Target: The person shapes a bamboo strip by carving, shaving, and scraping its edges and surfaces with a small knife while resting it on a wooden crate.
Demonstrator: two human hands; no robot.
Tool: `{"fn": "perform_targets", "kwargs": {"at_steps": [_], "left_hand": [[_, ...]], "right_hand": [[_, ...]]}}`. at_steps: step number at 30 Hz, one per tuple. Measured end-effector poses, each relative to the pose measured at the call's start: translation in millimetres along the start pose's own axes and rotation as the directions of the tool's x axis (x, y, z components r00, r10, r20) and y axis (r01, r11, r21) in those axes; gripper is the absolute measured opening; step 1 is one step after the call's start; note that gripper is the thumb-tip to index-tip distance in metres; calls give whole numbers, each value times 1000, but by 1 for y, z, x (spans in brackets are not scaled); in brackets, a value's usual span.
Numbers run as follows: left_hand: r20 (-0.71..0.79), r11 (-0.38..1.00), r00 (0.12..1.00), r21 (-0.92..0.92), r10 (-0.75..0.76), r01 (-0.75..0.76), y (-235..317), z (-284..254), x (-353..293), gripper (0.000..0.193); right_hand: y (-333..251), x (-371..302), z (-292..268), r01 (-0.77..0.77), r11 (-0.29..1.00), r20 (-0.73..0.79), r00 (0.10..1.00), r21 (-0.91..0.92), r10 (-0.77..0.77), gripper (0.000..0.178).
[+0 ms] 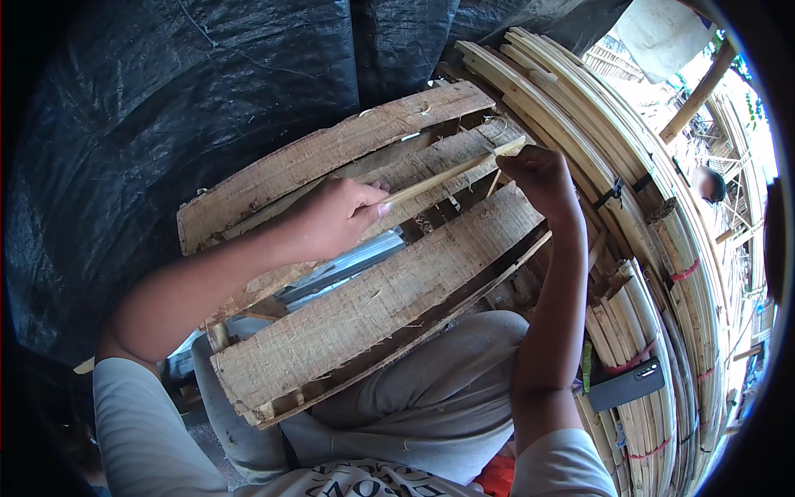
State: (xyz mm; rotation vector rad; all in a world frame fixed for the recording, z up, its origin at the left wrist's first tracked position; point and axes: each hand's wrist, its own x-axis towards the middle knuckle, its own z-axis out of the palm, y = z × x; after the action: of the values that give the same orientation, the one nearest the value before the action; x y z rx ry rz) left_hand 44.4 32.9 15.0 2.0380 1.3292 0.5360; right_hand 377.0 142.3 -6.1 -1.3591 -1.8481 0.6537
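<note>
A narrow pale wooden strip (443, 179), which looks like bamboo, slants above a low bench of rough planks (381, 306). My left hand (335, 217) is closed on its near end, thumb and fingers pinching it. At the far end my right hand (540, 176) is a fist around the strip, and a short, wider pale end (509, 147) shows beside its fingers. A thin sliver hangs just below that fist. Whether the right hand also holds a tool is hidden by its fingers.
Bundled long wooden strips (580, 124) curve along the right side, tied with red and dark bands. A dark phone (628, 386) lies on a shorter bundle. Black plastic sheeting (207, 91) hangs behind the bench. Blue-grey material (348, 263) shows between the planks. Another person is far right.
</note>
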Motion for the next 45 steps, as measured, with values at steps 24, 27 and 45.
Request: {"fn": "perform_targets", "kwargs": {"at_steps": [24, 27, 45], "left_hand": [[-55, 998, 998, 64, 21, -17, -10, 8, -2, 17], [-62, 997, 997, 64, 44, -40, -10, 9, -3, 18], [-15, 999, 999, 35, 41, -41, -9, -1, -1, 33]], "right_hand": [[1, -2, -7, 12, 989, -62, 998, -148, -21, 31], [6, 4, -6, -26, 980, -119, 993, -196, 2, 27], [-16, -6, -30, -348, 816, -440, 888, -461, 131, 28]]}}
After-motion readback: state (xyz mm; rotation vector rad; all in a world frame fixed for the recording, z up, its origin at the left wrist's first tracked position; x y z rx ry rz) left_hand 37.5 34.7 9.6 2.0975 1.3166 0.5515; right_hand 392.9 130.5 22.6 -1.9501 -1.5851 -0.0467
